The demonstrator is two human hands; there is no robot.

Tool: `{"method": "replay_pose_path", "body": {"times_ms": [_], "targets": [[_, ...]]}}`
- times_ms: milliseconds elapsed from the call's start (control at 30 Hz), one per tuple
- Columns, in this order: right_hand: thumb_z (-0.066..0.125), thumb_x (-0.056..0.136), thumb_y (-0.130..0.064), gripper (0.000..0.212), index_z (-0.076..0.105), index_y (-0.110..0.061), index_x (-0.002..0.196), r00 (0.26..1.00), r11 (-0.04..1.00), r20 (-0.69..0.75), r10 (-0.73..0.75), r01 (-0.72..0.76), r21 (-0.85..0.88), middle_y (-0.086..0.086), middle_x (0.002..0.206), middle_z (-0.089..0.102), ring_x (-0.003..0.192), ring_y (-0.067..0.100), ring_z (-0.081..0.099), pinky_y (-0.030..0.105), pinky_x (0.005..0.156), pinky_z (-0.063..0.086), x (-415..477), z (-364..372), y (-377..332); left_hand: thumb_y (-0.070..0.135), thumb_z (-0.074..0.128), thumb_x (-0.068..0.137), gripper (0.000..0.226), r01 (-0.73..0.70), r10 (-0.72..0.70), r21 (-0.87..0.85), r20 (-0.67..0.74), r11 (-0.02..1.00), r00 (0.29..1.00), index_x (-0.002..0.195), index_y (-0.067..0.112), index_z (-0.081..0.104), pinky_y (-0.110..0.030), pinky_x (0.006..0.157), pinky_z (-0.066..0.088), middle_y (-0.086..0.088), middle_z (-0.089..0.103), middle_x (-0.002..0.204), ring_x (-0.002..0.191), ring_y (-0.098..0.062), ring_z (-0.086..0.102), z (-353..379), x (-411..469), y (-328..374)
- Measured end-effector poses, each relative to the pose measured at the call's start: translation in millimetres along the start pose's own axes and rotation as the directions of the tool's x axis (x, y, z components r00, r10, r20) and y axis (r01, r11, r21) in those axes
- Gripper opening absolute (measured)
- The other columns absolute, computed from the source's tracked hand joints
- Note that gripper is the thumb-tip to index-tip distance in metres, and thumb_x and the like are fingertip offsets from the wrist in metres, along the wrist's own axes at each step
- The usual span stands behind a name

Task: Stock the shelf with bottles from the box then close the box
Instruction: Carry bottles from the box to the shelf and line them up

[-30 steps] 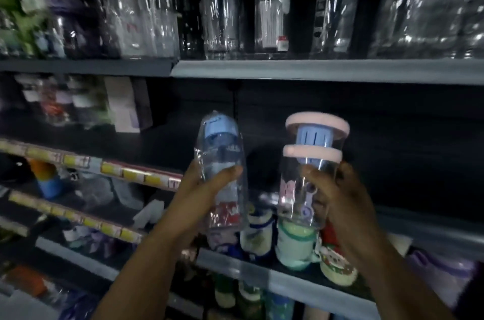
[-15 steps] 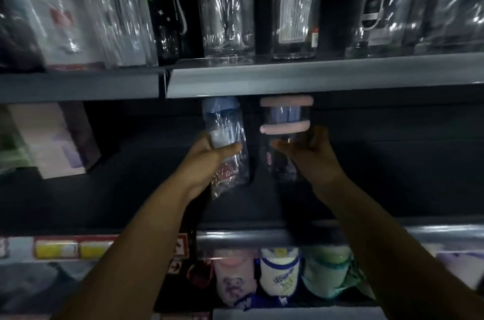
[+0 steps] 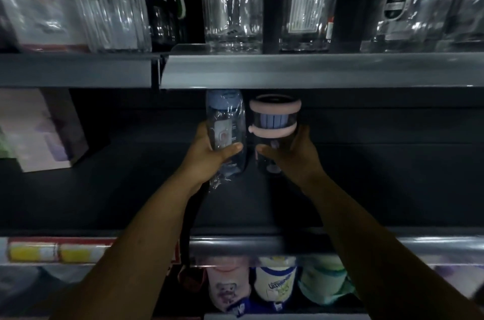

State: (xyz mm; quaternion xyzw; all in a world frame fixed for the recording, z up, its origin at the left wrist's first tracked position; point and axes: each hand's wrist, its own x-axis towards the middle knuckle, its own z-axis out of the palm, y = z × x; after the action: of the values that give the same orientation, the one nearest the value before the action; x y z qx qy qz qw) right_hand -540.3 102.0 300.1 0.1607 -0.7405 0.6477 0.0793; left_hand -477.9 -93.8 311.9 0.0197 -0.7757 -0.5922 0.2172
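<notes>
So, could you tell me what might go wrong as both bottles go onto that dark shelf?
1. The tops of the blue-capped bottle and the pink-lidded bottle sit just under the upper shelf; a lift could knock them against it.
2. The left hand grips the blue-capped bottle over loose plastic wrap, so it might slip.
3. The right hand holds its bottle almost against the other; on the dark shelf, one may tip the other.

Dim, grainy, glare streaks on upper bottles point(image 3: 233, 0); edges perhaps motion-blurred
</notes>
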Motion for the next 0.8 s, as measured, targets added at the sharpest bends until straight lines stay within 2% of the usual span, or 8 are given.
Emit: {"method": "replay_pose_path", "body": {"times_ms": [100,167,233,367,433,500,667,800], "targets": [[0.092,0.072,-0.022,0.081,0.041,-0.016,0.135,0.999,0.999,0.027,0.040,-0.040,-0.003,0.004,0.111,0.067,0.095,0.018,0.072,0.037,0.062,0.063,0,-1,2,0.019,0.082,0.083,0.061,0.027,-0.027,0.048,-0.001,0.998,1.000,0.133,0.018,0.047,-0.039,0.095,0.058,0.000,0.067,0.118,0.108,-0.015,0.067,1,-3,1],[0.093,0.070,-0.026,0.084,0.043,-0.017,0.138,0.997,0.998,0.060,0.040,-0.037,-0.043,0.004,0.117,0.067,0.097,0.019,0.072,0.028,0.062,0.061,0,-3,1,0.025,0.084,0.082,0.062,0.058,-0.061,0.116,0.022,0.992,0.998,0.131,0.017,0.048,-0.041,0.099,0.056,0.001,0.068,0.118,0.107,-0.013,0.067,-2,-8,5],[0.090,0.076,-0.023,0.076,0.046,-0.014,0.138,0.996,0.985,0.083,0.026,-0.012,-0.171,0.000,0.122,0.064,0.094,0.007,0.068,0.014,0.059,0.055,-6,-10,-5,0.036,0.087,0.074,0.070,0.059,-0.064,0.161,0.027,0.985,0.998,0.131,0.016,0.052,-0.039,0.100,0.055,0.004,0.070,0.114,0.104,-0.010,0.069,-5,-14,7],[0.081,0.087,-0.037,0.052,0.054,-0.014,0.125,0.999,0.965,0.041,0.021,-0.010,-0.263,-0.001,0.116,0.070,0.097,0.009,0.068,0.013,0.065,0.050,-32,-34,-20,0.041,0.083,0.079,0.061,0.084,-0.049,0.334,-0.113,0.939,0.992,0.125,0.021,0.048,-0.029,0.091,0.050,0.012,0.060,0.103,0.093,-0.001,0.061,-4,-45,9],[0.081,0.088,-0.033,0.027,0.055,-0.029,0.098,0.998,0.963,0.066,0.006,0.012,-0.268,-0.003,0.104,0.070,0.091,0.008,0.065,0.020,0.075,0.050,-49,-48,-28,0.044,0.081,0.079,0.065,0.042,0.051,0.415,-0.211,0.909,0.976,0.129,0.018,0.050,-0.037,0.094,0.053,0.000,0.060,0.118,0.105,-0.016,0.062,0,-64,10],[0.081,0.087,-0.024,0.029,0.055,-0.034,0.080,0.993,0.948,0.110,-0.037,0.069,-0.310,-0.009,0.090,0.070,0.084,0.007,0.065,0.033,0.085,0.055,-65,-62,-34,0.036,0.078,0.084,0.053,-0.042,0.164,0.480,-0.216,0.877,0.963,0.128,0.018,0.054,-0.036,0.095,0.053,-0.003,0.057,0.125,0.109,-0.017,0.061,6,-85,16],[0.079,0.089,-0.015,0.021,0.067,-0.029,0.098,0.957,0.882,0.157,-0.246,0.288,-0.373,-0.017,0.097,0.070,0.091,-0.003,0.068,0.025,0.086,0.057,-107,-99,-33,0.029,0.073,0.090,0.038,-0.310,0.369,0.433,-0.057,0.846,0.928,0.126,0.023,0.062,-0.012,0.092,0.047,0.011,0.062,0.118,0.108,0.000,0.060,30,-131,46],[0.079,0.090,-0.017,0.028,0.068,-0.032,0.111,0.938,0.888,0.060,-0.341,0.342,-0.307,-0.016,0.109,0.069,0.100,0.001,0.070,0.014,0.085,0.053,-166,-118,-36,0.028,0.073,0.089,0.034,-0.426,0.426,0.302,0.070,0.853,0.902,0.123,0.025,0.066,-0.013,0.092,0.048,0.016,0.064,0.115,0.111,-0.006,0.062,50,-175,57]]}}
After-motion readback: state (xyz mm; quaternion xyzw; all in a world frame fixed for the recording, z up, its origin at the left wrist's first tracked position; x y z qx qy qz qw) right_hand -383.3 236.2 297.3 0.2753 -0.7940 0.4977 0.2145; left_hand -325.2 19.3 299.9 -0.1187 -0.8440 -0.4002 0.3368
